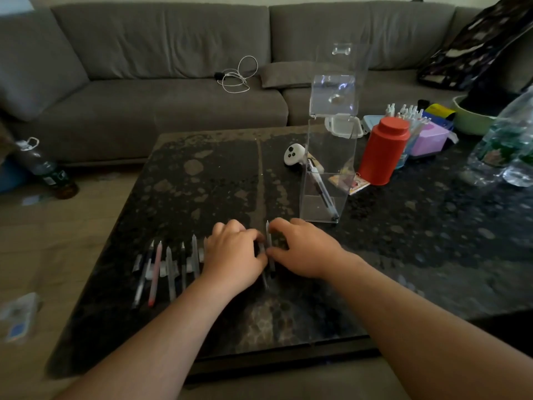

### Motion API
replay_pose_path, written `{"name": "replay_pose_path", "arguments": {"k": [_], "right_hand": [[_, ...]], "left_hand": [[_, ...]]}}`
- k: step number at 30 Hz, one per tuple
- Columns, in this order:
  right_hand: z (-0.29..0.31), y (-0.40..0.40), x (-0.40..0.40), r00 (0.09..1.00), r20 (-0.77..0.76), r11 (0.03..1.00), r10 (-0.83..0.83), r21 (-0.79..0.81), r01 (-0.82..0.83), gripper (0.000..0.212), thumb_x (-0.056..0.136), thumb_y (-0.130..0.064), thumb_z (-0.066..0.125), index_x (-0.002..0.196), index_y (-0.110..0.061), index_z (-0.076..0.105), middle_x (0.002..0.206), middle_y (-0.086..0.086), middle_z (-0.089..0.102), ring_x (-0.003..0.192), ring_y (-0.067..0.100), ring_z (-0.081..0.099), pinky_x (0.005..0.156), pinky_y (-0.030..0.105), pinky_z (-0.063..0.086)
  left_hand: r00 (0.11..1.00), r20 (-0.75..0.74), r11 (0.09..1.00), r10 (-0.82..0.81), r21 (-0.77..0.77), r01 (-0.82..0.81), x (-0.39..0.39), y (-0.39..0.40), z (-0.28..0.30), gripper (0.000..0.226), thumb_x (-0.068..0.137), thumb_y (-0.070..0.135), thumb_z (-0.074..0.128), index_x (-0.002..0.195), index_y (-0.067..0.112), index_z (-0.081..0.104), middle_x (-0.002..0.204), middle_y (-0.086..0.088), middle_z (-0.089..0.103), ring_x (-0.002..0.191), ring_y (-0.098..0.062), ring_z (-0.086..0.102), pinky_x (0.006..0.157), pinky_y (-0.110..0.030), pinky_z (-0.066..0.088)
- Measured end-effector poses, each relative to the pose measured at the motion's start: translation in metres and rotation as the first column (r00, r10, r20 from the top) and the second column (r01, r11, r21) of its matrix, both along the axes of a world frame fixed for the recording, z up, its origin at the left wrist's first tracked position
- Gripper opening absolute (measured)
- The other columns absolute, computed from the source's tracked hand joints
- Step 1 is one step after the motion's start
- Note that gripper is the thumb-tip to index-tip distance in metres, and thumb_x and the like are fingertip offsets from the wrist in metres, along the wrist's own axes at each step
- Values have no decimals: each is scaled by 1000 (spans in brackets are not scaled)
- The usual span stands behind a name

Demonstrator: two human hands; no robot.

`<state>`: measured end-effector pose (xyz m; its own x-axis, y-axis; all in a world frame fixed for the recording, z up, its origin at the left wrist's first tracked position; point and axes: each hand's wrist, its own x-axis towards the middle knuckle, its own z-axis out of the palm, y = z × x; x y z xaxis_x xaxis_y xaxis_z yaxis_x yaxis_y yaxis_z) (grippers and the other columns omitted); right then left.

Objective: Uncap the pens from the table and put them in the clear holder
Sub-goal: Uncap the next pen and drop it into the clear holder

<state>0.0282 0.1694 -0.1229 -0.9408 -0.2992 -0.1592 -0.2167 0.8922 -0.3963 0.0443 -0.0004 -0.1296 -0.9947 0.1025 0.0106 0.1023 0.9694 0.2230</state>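
A row of several capped pens (170,267) lies on the dark stone table (202,183), near its front left. My left hand (233,255) rests on the right end of that row, fingers curled down on a pen that it mostly hides. My right hand (302,246) pinches a grey pen (269,249) lying just right of the left hand, thumb and fingers touching it. The tall clear holder (328,168) stands behind my right hand with its lid flipped up. One pen (323,194) leans inside it.
Beside the holder are a white controller (294,154), a red canister (385,150), a cup of white markers (409,116), a purple box (429,140) and plastic bottles (507,145) at the right edge. A grey sofa (173,82) runs behind. A bottle (46,168) lies on the floor left.
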Motion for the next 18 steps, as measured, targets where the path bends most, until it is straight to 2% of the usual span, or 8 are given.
{"name": "replay_pose_path", "arguments": {"k": [2,4,8,10,12,14,16,18], "right_hand": [[-1,2,0,999,24,1000,27,4,-27,48,98,-56,55,144,-51,45,112,-7,48,109,17,54,85,35,47],[-1,3,-2,999,30,999,39,7,-39,40,99,-53,54,139,-49,54,101,-9,48,108,18,54,89,36,46],[4,6,-2,1000,8,999,17,43,-17,21,100,-45,60,113,-31,69,89,-12,48,96,15,55,81,32,46],[5,7,-3,1000,-12,999,-21,47,22,5,97,-35,64,96,-30,67,91,-8,56,92,17,60,76,31,49],[6,9,-5,995,-23,994,-95,49,96,11,94,-25,66,87,-30,59,93,-4,60,84,16,59,69,30,48],[8,13,-6,985,-21,984,-170,56,171,15,89,-24,72,90,-27,57,90,-4,56,77,15,55,65,30,45],[9,17,-7,977,-17,974,-213,77,214,24,85,-30,78,96,-24,58,90,-3,55,80,18,56,68,32,47],[12,21,-7,968,6,967,-249,52,249,24,84,-33,79,97,-23,62,93,-2,60,82,17,60,68,32,51]], "left_hand": [[1000,-28,1000,-11,15,12,1,2,-1,40,95,51,65,132,38,64,129,6,55,122,-21,46,100,-36,43],[997,-81,999,-21,33,23,3,3,0,38,95,48,66,131,37,63,129,9,57,123,-19,47,100,-35,43],[984,-171,994,-42,96,59,7,5,5,36,96,39,67,131,36,59,119,13,64,119,-17,53,99,-36,42],[979,-204,982,-30,176,66,7,3,6,31,97,33,67,127,33,59,107,13,66,109,-17,58,95,-37,45],[980,-201,955,7,291,53,6,0,4,28,97,27,67,123,34,61,101,15,66,100,-14,61,90,-38,51],[985,-161,905,67,425,8,3,-2,3,24,100,25,63,121,38,63,100,17,67,95,-8,62,79,-28,53],[986,-114,850,121,524,-44,1,-6,5,22,105,25,58,120,39,66,105,18,67,90,-2,62,68,-14,43],[985,-94,796,142,602,-58,1,-10,6,25,107,25,57,126,36,68,115,18,67,97,2,60,75,-9,39]]}}
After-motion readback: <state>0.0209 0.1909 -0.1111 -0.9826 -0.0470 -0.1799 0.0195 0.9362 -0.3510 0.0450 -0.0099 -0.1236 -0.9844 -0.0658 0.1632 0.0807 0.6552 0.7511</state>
